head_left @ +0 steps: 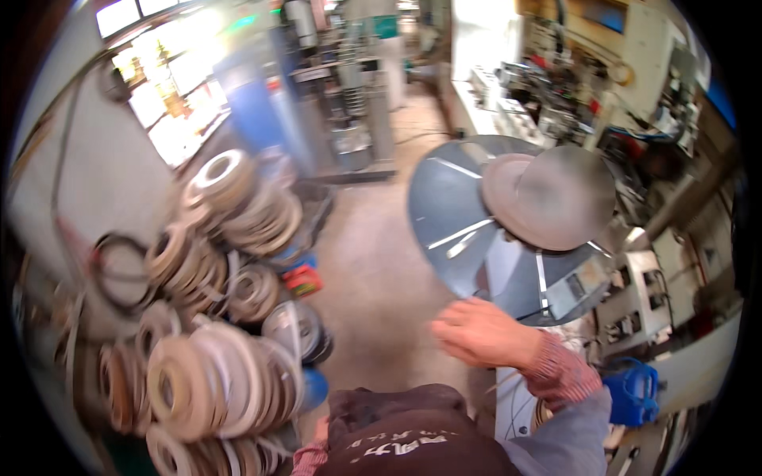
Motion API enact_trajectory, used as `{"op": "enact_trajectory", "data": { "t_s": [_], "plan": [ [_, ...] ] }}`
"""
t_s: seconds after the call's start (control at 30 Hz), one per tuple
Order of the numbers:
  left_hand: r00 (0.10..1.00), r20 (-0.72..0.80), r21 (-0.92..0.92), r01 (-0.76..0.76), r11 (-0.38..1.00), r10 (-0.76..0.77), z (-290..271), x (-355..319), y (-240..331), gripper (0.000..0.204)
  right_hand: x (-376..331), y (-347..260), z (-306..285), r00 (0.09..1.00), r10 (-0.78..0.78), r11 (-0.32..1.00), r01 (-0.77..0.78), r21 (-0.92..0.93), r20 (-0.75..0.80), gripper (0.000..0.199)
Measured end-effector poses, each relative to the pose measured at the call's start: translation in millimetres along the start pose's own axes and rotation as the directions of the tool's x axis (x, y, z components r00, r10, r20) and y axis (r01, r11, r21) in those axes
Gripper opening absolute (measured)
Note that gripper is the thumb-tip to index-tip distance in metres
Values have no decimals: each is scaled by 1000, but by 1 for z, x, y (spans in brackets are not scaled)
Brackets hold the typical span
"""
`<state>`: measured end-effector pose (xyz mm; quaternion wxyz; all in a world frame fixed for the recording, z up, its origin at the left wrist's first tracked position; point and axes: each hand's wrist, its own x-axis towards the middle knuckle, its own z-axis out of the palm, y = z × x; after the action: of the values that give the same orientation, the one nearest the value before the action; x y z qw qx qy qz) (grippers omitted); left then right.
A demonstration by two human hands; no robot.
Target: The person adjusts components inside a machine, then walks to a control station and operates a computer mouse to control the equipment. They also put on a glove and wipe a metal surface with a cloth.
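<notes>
my right hand (488, 332) is just beside the dark round platform (444, 202), fingers blurred and bunched; i cannot tell whether they close on anything. my left hand (321, 428) is mostly hidden, its fingers unreadable. the brown disc (503, 194) on the platform looks stiff and heavy; i'd grip its rim.

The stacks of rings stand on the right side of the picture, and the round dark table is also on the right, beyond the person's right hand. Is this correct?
Not quite: the stacks of rings stand on the left side, as the head view shows. The rest is right: the round dark table is on the right, beyond the person's right hand.
</notes>
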<state>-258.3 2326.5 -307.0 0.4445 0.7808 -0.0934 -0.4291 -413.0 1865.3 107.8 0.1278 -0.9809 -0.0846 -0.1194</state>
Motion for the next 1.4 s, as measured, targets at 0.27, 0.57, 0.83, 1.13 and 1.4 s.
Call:
{"op": "enact_trajectory", "data": {
  "t_s": [0.27, 0.57, 0.83, 1.13, 1.4],
  "plan": [
    [994, 67, -223, -67, 972, 84, -18, 214, 88, 28, 128, 141, 1, 999, 28, 998, -26, -64, 36, 16],
    [979, 35, 595, -182, 783, 201, -112, 443, 316, 30, 243, 277, -5, 946, 319, 946, -314, -81, 58, 18],
    [854, 330, 588, -520, 619, 403, -96, 597, 489, 31, 305, 380, -24, 835, 536, 844, -530, -79, 125, 20],
    [733, 680, 527, -486, 697, -3, -62, 728, 547, 38, 435, 600, 10, 921, 370, 927, -374, 18, 120, 18],
    [973, -19, 578, -179, 796, 232, -124, 811, 668, 32, 616, 733, 68, 972, 47, 985, -83, 151, 229, 19]
  ]
}}
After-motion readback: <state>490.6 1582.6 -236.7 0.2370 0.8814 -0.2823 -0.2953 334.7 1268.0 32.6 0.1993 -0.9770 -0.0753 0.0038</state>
